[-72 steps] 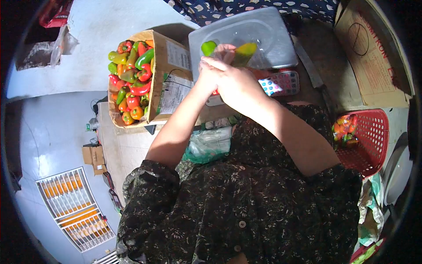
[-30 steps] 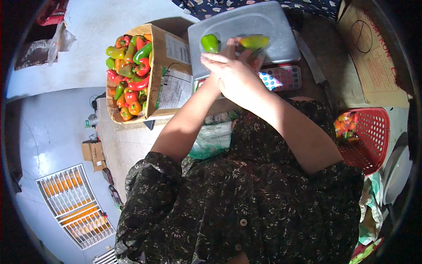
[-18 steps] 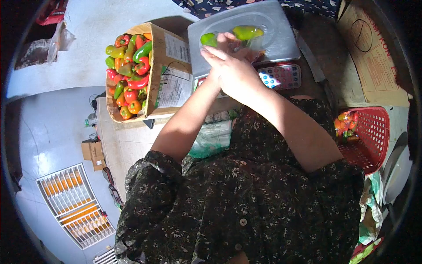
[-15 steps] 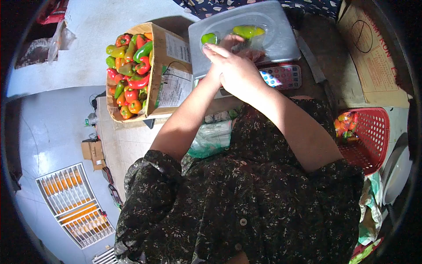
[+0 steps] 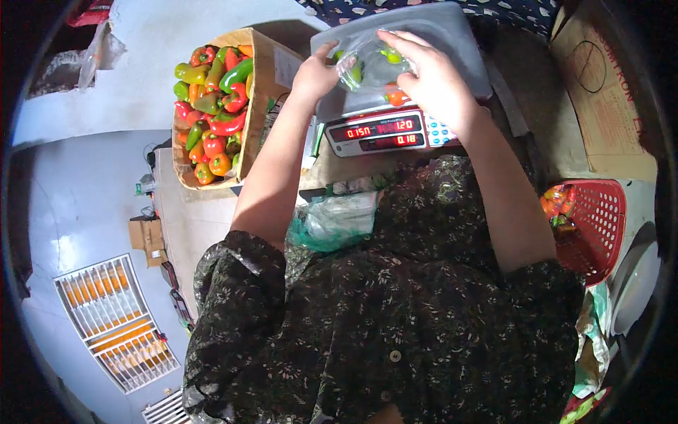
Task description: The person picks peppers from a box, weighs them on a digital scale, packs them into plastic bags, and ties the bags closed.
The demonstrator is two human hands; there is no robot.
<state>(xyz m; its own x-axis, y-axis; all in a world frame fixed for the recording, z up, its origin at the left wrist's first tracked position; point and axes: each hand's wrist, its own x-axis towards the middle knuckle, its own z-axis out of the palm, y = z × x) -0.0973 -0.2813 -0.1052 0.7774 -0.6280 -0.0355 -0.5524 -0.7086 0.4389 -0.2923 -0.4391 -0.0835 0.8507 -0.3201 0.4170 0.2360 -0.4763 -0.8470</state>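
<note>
On the metal scale pan (image 5: 470,67) lies a clear plastic bag (image 5: 371,53) with green peppers and an orange-red pepper (image 5: 397,95) in or beside it. My left hand (image 5: 316,73) is at the pan's left edge, its fingers closed on the bag's left side. My right hand (image 5: 431,71) reaches over the bag's right side, thumb and fingers apart, above the orange-red pepper. Below the pan the scale's red display (image 5: 378,134) is lit. Left of my left hand stands a cardboard box full of peppers (image 5: 258,78).
A red basket (image 5: 600,219) with bagged peppers (image 5: 559,205) stands at the right, below a large cardboard box (image 5: 600,92). Green and clear plastic bags (image 5: 335,220) lie in front of my body. A knife (image 5: 505,99) lies right of the scale.
My hands, earlier crossed together over the pan, have moved apart, left hand to the left and right hand to the right. The scale's display has come into view.
</note>
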